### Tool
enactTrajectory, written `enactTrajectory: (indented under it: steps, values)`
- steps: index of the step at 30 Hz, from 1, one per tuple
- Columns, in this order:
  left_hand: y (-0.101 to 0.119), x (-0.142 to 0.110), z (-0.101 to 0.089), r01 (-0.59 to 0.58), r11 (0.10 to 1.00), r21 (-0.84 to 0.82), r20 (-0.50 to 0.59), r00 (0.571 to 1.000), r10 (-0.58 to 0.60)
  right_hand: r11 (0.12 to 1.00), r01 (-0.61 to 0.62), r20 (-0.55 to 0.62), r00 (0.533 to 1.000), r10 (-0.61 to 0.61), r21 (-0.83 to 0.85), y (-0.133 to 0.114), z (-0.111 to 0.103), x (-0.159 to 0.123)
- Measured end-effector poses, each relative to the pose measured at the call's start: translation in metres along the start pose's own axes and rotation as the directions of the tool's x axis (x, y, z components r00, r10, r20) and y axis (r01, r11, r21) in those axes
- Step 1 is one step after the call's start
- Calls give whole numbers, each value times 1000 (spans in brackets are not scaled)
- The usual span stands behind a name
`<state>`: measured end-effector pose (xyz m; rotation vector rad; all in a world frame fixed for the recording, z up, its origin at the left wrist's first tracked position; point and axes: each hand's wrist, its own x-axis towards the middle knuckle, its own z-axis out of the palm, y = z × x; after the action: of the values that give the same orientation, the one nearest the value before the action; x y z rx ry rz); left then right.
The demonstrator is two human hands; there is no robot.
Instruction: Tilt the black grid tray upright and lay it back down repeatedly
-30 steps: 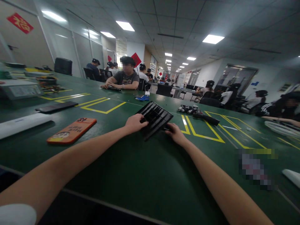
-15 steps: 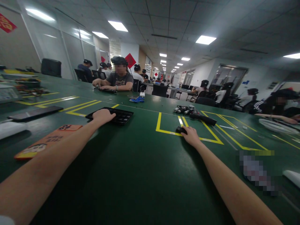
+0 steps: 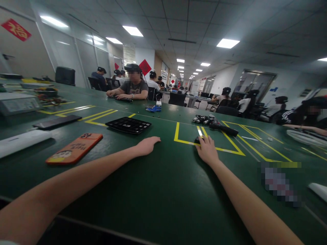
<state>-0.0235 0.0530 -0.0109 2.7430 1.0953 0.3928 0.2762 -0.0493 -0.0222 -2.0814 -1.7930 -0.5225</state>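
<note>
My left hand [image 3: 148, 146] is over the green table with its fingers stretched to the right, holding nothing. Just beyond it lies a black tray with small compartments [image 3: 122, 124], apart from the hand. My right hand [image 3: 207, 149] has its fingers over a small black rounded object [image 3: 197, 140] at the front line of a yellow tape square; the palm hides part of it, and its kind is unclear. Behind that hand are a black tube-like tool [image 3: 227, 129] and a tangle of black cables with metal ends [image 3: 203, 119].
An orange phone case [image 3: 76, 148], a dark flat slab [image 3: 57, 121] and a white device [image 3: 24, 143] lie at left. A blue item [image 3: 153, 108] sits farther back. A person [image 3: 134, 85] works across the table; another sits at far right.
My left hand has come off the black tray and moved right and nearer to me. My right hand stays at the small black object, its fingers now further over it. The view has shifted slightly left.
</note>
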Motion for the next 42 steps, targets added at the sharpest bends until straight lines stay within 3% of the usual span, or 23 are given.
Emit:
enactTrajectory:
  steps: [4,7,9,12,16,19,23,26,28,30,33,37,42]
  values:
    - [0,1,-3,11,999,31,2,1000,-11,993,107,29,994,-109,56,-23,-5,-11]
    - [17,-8,-7,-24,996,85,-82,996,32,991,118,40,992,-121,68,-29,-7,-12]
    - [36,-21,-9,-118,989,85,-86,988,125,994,92,37,995,-94,59,-26,-7,-9]
    - [67,-39,-8,-268,963,5,47,962,267,999,37,-6,999,-37,0,-11,-6,-2]
    - [86,-48,-8,-269,962,-51,102,957,273,986,-156,34,987,159,-63,11,-4,4]
    - [86,-47,-7,-236,968,-89,102,964,245,966,-253,122,958,258,-52,18,-2,4]
    - [83,-46,-6,-245,965,-96,83,964,253,978,-204,118,971,206,-33,18,0,3]
    - [77,-41,-10,-253,967,-26,8,967,253,976,-218,126,968,219,-25,18,0,5]
    - [68,-33,-16,-156,984,85,-90,982,164,979,-203,123,971,205,-28,19,-1,7]
    - [57,-25,-22,21,980,200,-158,987,12,983,-183,125,975,185,-27,20,0,10]
    - [41,-15,-24,188,937,295,-112,981,-161,983,-183,146,972,183,-15,21,0,13]
    - [28,-11,-20,130,954,270,-10,991,-132,983,-182,147,972,181,-5,22,2,14]
    - [20,-11,-20,82,970,227,-14,997,-81,987,-160,130,978,161,-19,22,3,12]
